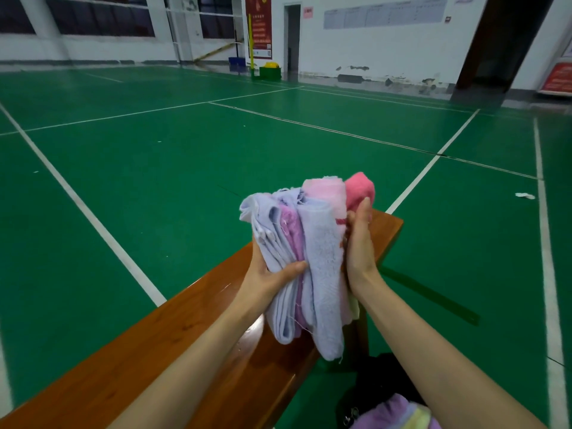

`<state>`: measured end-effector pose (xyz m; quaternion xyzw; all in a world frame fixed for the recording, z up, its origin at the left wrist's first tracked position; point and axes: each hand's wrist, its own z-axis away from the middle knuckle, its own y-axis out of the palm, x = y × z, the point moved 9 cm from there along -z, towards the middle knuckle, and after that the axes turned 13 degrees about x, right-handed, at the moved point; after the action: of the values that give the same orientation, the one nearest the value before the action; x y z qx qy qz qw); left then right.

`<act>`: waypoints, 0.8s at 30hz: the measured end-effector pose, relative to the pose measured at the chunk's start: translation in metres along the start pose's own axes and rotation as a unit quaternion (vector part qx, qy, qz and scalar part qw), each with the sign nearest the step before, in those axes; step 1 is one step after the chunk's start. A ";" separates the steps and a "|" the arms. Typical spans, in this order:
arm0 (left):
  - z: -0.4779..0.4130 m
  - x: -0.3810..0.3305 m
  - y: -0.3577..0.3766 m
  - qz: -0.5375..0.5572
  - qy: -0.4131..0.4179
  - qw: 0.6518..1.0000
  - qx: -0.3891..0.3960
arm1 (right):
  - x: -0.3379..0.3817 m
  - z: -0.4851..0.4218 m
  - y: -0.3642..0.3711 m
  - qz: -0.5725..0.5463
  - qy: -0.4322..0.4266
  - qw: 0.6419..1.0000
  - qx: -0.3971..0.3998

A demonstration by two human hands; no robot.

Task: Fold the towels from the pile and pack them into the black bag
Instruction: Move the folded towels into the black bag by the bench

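Black bag (380, 385) on floor, open; soft lilac-and-yellow towel (399, 413) inside. Left hand (272, 277) and right hand (359, 243) press a fluffy folded towel stack (312, 249) between them above wooden bench (173, 329); lavender, pink, coral terry.

At the frame's centre, the bundle of folded terry towels (312, 243) shows pale lavender, purple-pink, light pink with a red stripe, and coral pink. The glossy wooden surface (161, 335) is orange-brown. The floor (154, 165) is green with white lines. At lower right, the black fabric bag (380, 382) holds a lilac towel with yellow stripes (399, 413).

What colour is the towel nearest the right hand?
Bright pink folded towel, seen in the head view.
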<state>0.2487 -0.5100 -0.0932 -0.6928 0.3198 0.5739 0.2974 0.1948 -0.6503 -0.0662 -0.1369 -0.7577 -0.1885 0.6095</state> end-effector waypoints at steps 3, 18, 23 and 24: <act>-0.001 0.004 -0.008 0.003 0.002 0.999 -0.036 | -0.013 -0.017 -0.007 0.023 0.032 0.999 -0.031; 0.001 0.008 -0.025 0.031 0.000 0.998 -0.063 | -0.015 -0.035 0.003 0.035 0.071 0.995 0.056; -0.001 0.012 -0.028 0.049 -0.006 0.997 -0.059 | -0.013 -0.039 -0.004 0.089 0.060 0.994 0.016; -0.001 0.013 -0.029 0.056 -0.006 0.997 -0.059 | -0.012 -0.037 -0.002 0.096 0.054 0.994 0.018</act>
<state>0.2736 -0.4945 -0.1042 -0.6865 0.3218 0.6120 0.2249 0.2289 -0.6688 -0.0710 -0.1880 -0.7104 -0.1222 0.6671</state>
